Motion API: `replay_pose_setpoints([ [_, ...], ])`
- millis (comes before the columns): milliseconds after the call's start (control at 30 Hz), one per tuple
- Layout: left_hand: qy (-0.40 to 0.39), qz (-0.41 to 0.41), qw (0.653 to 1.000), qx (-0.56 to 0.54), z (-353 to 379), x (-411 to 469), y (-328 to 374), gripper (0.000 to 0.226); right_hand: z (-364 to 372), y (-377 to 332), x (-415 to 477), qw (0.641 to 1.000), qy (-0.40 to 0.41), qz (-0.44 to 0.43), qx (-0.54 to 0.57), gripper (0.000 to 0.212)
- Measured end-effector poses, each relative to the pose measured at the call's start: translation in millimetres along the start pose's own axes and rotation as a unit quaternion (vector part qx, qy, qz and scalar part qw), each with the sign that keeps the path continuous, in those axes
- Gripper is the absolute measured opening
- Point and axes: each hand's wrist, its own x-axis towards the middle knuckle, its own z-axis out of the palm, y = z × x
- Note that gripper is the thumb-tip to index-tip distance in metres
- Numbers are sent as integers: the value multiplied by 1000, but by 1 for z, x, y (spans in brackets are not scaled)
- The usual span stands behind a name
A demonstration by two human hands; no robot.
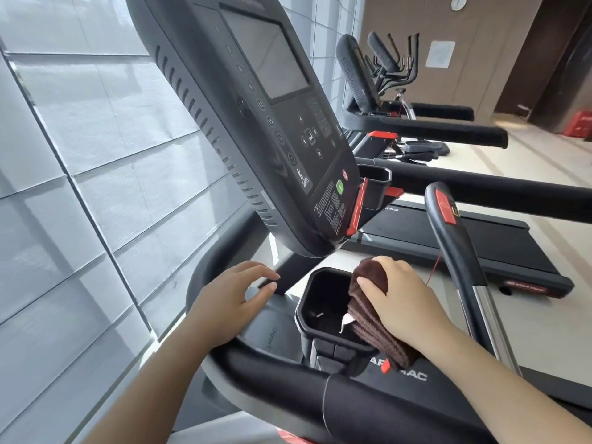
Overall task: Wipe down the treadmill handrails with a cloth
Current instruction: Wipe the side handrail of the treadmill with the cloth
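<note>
A dark brown ribbed cloth is held in my right hand, pressed against the right edge of the treadmill's black cup holder. My left hand hovers with fingers spread just above the curved black left handrail, which runs from the lower middle up around the console base. A black centre handlebar with a red stop patch rises to the right of my right hand. The far right handrail stretches across behind it.
The tilted black console with its dark screen looms above my hands. Window panels fill the left side. More treadmills and a belt deck stand to the right on a pale floor.
</note>
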Motion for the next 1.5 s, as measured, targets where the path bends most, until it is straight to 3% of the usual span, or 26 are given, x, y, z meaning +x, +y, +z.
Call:
replay_pose_setpoints([
  [133, -1, 7, 1000, -10, -1, 0, -1, 16, 2, -15, 12, 999, -1, 3, 32, 29],
  [367, -7, 8, 1000, -4, -1, -2, 1, 16, -1, -5, -26, 998, 15, 47, 33, 38],
  [767, -5, 23, 1000, -4, 0, -6, 4, 21, 0, -7, -40, 997, 41, -53, 42, 48],
  [967, -12, 9, 1000, 10, 2, -7, 3, 22, 5, -13, -29, 998, -5, -3, 66, 69],
  [1133, -2, 8, 1000, 11, 3, -6, 3, 19, 13, 0, -41, 992, 25, 15, 120, 62],
  [1267, -16, 3, 1000, 17, 3, -4, 2, 18, 3, -2, -8, 991, 35, -20, 124, 43],
  [1500, -24, -20, 999, 34, 1, -3, 2, 27, 0, 2, 11, 978, -37, -193, 70, 48],
])
